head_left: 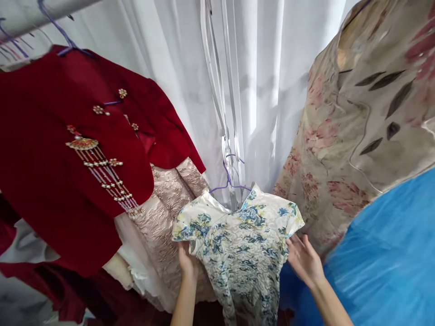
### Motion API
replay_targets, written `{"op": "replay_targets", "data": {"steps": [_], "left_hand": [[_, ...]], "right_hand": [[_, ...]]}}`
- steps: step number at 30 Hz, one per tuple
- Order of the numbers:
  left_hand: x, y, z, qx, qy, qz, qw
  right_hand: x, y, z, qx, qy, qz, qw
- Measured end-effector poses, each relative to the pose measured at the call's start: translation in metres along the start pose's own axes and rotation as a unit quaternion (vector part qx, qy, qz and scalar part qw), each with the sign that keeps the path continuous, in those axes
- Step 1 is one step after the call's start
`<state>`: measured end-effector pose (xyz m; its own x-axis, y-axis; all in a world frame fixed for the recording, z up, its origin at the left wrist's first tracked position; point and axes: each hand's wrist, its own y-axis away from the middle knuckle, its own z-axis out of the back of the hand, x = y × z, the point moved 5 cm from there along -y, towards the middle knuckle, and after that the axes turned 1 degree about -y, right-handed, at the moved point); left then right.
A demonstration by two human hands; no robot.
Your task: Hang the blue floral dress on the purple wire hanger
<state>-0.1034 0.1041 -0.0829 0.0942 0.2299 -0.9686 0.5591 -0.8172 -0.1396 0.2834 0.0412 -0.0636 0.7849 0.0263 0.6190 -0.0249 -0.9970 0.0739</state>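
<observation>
A short-sleeved floral dress point(244, 240), white with blue, green and yellow flowers, hangs on a purple hanger point(228, 180) in front of me. My left hand point(188, 261) touches it under the left sleeve, its fingertips hidden behind the cloth. At the opposite sleeve, my right hand point(305, 260) is open, thumb apart and fingers stretched out, with some fingertips behind the sleeve edge. The lower end of the dress runs out of view.
To the left hang a dark red jacket point(41, 149) with a beaded tassel brooch point(105, 172) and a pale pink textured skirt point(163, 226). On the right are a beige floral dress point(326, 167) and blue tulle point(384, 253). White curtains point(176, 90) and white straps point(217, 77) hang behind.
</observation>
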Motion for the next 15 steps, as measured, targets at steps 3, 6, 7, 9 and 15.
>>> {"op": "replay_targets", "data": {"steps": [3,6,7,9,15], "left_hand": [[-0.047,0.006,0.000,-0.175,-0.002,-0.162,0.971],[-0.099,0.038,-0.027,-0.172,-0.052,-0.321,0.930],[-0.113,0.051,-0.041,-0.128,-0.073,-0.366,0.919],[-0.135,0.080,-0.074,0.004,-0.125,-0.432,0.893],[-0.156,0.119,-0.134,0.223,-0.219,-0.414,0.855]], "right_hand": [[0.027,-0.001,0.003,-0.010,0.000,0.034,0.999],[0.041,0.004,-0.013,0.000,0.019,0.041,0.999],[0.040,0.008,-0.021,0.017,0.028,0.025,0.999],[0.028,0.018,-0.041,0.081,0.054,-0.037,0.995],[-0.018,0.031,-0.096,0.260,0.072,-0.160,0.950]]}}
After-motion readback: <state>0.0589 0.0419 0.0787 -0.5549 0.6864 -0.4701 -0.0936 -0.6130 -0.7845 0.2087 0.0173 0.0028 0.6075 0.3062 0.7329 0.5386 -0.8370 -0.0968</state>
